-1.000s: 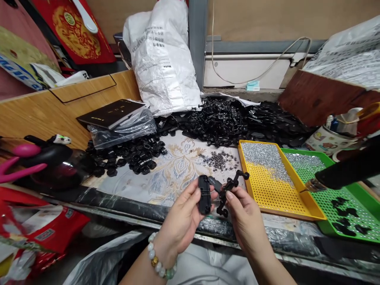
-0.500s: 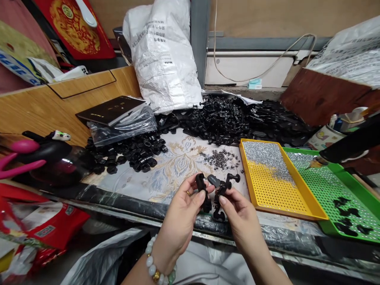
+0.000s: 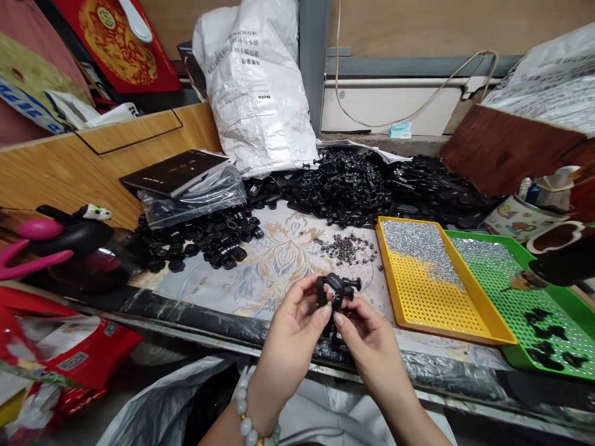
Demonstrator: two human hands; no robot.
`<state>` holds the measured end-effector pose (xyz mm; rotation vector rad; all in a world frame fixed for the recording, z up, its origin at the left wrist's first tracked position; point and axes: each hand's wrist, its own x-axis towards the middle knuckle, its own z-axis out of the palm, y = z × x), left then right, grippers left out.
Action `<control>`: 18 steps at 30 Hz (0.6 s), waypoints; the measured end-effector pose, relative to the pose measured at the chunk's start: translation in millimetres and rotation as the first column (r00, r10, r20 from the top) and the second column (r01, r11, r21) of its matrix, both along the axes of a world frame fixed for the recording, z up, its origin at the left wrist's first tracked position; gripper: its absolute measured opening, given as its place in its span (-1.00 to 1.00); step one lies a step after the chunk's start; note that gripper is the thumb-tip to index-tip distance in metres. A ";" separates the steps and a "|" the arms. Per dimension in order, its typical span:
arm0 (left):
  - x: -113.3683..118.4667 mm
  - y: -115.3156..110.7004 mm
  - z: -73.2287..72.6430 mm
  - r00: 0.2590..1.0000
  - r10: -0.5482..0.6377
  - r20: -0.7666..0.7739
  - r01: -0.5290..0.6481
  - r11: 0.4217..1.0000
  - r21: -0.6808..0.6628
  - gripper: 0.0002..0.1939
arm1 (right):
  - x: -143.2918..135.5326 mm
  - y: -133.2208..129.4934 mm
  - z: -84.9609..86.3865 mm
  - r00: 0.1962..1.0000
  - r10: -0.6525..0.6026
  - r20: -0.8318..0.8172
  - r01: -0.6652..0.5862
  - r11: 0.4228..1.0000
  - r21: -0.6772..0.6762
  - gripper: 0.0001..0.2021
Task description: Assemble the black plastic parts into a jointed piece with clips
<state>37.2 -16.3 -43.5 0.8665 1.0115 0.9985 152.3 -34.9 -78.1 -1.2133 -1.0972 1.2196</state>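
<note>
Since a moment ago we have brought the two black plastic pieces [image 3: 335,291] together; before, they sat apart in separate hands. Our left hand [image 3: 290,337] and right hand [image 3: 372,344] both pinch the joined pieces with thumb and fingers, above the desk's [image 3: 260,272] front edge, left of the yellow tray [image 3: 432,291].

Plain brown board wall [image 3: 441,25] behind bench. Grey metal upright post [image 3: 313,56] stands centre. Light wood-grain laminate panel [image 3: 60,173] flanks left side.
</note>
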 end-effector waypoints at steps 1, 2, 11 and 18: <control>-0.2 -0.5 -0.7 0.999 -0.013 -0.051 0.014 1.000 0.017 -0.60 | -0.6 -0.3 -0.4 1.000 0.000 0.007 0.000 1.000 -0.010 -0.77; -0.6 -0.9 -1.4 0.995 -0.030 -0.096 0.033 0.999 0.031 -0.60 | -1.2 -0.4 -1.0 1.000 -0.007 0.006 0.007 1.000 -0.016 -0.76; -3.0 -3.2 -4.7 0.982 -0.130 -0.134 0.127 0.992 -0.028 -0.60 | -1.0 -0.2 -6.6 0.991 -0.088 -0.098 0.082 0.994 -0.066 -0.73; -1.5 -5.0 -3.9 0.983 -0.127 -0.136 0.120 0.991 -0.056 -0.58 | -1.2 0.9 -10.7 0.987 -0.092 -0.128 0.079 0.992 -0.102 -0.72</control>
